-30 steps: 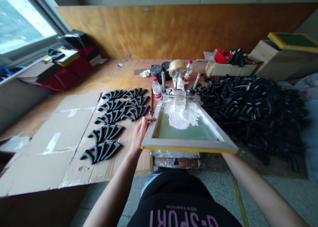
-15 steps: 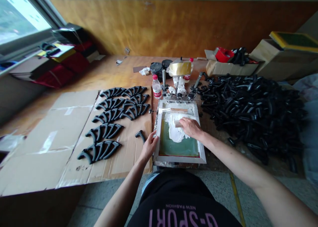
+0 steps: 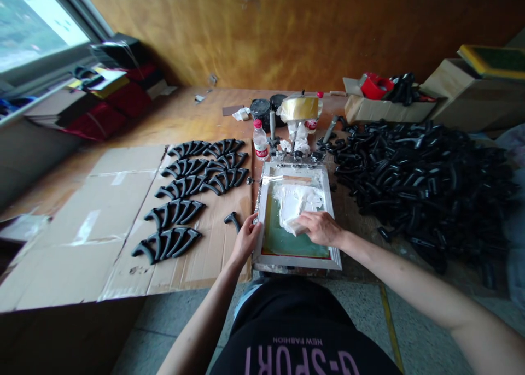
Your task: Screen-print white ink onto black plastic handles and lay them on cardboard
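Note:
A screen-printing frame point(image 3: 335, 261) with a pale metal border and green mesh lies in front of me. White ink point(image 3: 293, 199) is spread thickly over the mesh's middle. My right hand point(image 3: 322, 228) is closed on a small squeegee point(image 3: 296, 226), pressed to the mesh at the ink's lower edge. At the frame's left side, my left hand point(image 3: 249, 235) grips the border, its fingertips partly hidden. Just beyond that hand, one black curved handle point(image 3: 232, 219) lies on the cardboard point(image 3: 213, 255). Rows of similar black handles point(image 3: 180, 186) are laid out farther left.
A large heap of black handles point(image 3: 422, 183) covers the table's right side. Behind the frame stand a red-capped bottle point(image 3: 260, 141), dark tubs point(image 3: 260, 110) and a tape roll point(image 3: 301, 108). Clamps point(image 3: 297, 157) hold the frame's far edge. An open carton point(image 3: 385, 111) sits at back right.
My right hand has drawn the squeegee toward me across the mesh, pulling the white ink along. My left hand has stayed at the frame's left edge. The view has shifted slightly.

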Demonstrator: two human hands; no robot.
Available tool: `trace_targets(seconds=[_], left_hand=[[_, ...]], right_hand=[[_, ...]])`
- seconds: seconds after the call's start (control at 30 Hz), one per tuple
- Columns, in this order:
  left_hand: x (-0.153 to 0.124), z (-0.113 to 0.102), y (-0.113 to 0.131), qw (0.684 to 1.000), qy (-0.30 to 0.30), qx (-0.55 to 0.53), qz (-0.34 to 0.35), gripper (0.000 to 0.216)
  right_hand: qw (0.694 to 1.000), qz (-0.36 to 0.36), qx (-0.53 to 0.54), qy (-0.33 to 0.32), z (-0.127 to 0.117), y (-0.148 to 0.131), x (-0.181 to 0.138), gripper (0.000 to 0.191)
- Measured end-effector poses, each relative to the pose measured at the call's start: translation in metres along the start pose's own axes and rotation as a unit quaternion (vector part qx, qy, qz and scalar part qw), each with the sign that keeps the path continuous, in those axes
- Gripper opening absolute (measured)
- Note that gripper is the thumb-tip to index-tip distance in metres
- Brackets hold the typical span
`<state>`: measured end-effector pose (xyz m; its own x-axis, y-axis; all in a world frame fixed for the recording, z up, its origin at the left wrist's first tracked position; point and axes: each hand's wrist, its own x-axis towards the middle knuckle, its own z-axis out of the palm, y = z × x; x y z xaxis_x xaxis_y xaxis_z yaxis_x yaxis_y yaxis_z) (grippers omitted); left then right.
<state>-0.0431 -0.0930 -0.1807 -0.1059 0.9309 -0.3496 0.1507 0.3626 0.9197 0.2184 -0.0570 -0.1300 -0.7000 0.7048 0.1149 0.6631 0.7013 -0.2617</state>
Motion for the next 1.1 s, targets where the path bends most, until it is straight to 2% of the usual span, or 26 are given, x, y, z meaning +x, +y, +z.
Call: trace_targets(seconds=[0.07, 0.13, 0.23, 0.3, 0.37, 0.47, 0.53, 0.6, 0.67, 0.73, 0.77, 0.8, 0.83, 0.9, 0.93, 1.0, 1.03, 1.07, 1.1], left_hand=[[-0.003, -0.002, 0.006, 1.0, -0.009, 0.005, -0.005, 0.063], [-0.009, -0.006, 0.019, 1.0, -0.012, 0.0, -0.002, 0.067], [-0.019, -0.013, 0.052, 0.999, -0.003, -0.023, 0.022, 0.067], [-0.022, -0.017, 0.08, 0.998, 0.001, -0.043, 0.044, 0.061], [-0.019, -0.016, 0.112, 0.992, 0.015, -0.077, 0.099, 0.058], [-0.002, -0.009, 0.158, 0.967, 0.045, -0.133, 0.211, 0.053], [0.012, -0.002, 0.181, 0.958, 0.037, -0.158, 0.236, 0.051], [0.018, 0.006, 0.189, 0.954, 0.034, -0.184, 0.233, 0.05], [0.013, 0.018, 0.175, 0.952, 0.051, -0.21, 0.215, 0.049], [-0.004, 0.035, 0.143, 0.968, 0.026, -0.214, 0.131, 0.051], [-0.015, 0.045, 0.122, 0.978, -0.023, -0.2, 0.054, 0.053], [-0.026, 0.054, 0.101, 0.979, -0.102, -0.171, -0.046, 0.058], [-0.036, 0.063, 0.081, 0.968, -0.151, -0.159, -0.125, 0.061], [-0.05, 0.071, 0.05, 0.952, -0.157, -0.189, -0.183, 0.057], [-0.053, 0.07, 0.039, 0.951, -0.133, -0.203, -0.19, 0.054], [-0.046, 0.053, 0.024, 0.963, -0.07, -0.193, -0.175, 0.049], [-0.039, 0.038, 0.018, 0.973, -0.037, -0.159, -0.165, 0.049], [-0.03, 0.02, 0.012, 0.983, -0.006, -0.109, -0.148, 0.049], [-0.02, 0.0, 0.004, 0.99, 0.031, -0.045, -0.13, 0.051]], right_hand=[[0.998, 0.052, 0.032, 0.028, -0.011, 0.006, 0.014, 0.018], [0.99, 0.113, 0.051, 0.066, -0.029, 0.019, 0.037, 0.033], [0.97, 0.22, 0.042, 0.097, -0.065, 0.052, 0.061, 0.06], [0.944, 0.299, 0.034, 0.137, -0.087, 0.078, 0.057, 0.056], [0.912, 0.368, 0.028, 0.178, -0.096, 0.099, 0.038, 0.042], [0.9, 0.402, 0.028, 0.166, -0.076, 0.105, 0.004, 0.038], [0.921, 0.371, 0.04, 0.115, -0.043, 0.09, -0.01, 0.031], [0.947, 0.315, 0.025, 0.057, -0.008, 0.068, -0.013, 0.028], [0.961, 0.277, -0.007, 0.004, 0.017, 0.044, -0.009, 0.023], [0.958, 0.287, -0.016, -0.017, 0.029, 0.022, -0.004, 0.019], [0.953, 0.303, -0.009, -0.012, 0.032, 0.009, -0.001, 0.019], [0.949, 0.315, 0.0, 0.003, 0.033, -0.003, 0.001, 0.02], [0.95, 0.31, 0.011, 0.024, 0.033, -0.016, 0.003, 0.021], [0.969, 0.236, 0.04, 0.054, 0.034, -0.036, 0.004, 0.019], [0.981, 0.177, 0.058, 0.056, 0.034, -0.039, 0.002, 0.018], [0.992, 0.092, 0.073, 0.049, 0.028, -0.024, -0.006, 0.017], [0.992, 0.096, 0.058, 0.051, 0.022, -0.005, -0.014, 0.018], [0.989, 0.136, 0.026, 0.06, 0.014, 0.021, -0.024, 0.018], [0.973, 0.217, -0.029, 0.073, 0.004, 0.051, -0.036, 0.017]])
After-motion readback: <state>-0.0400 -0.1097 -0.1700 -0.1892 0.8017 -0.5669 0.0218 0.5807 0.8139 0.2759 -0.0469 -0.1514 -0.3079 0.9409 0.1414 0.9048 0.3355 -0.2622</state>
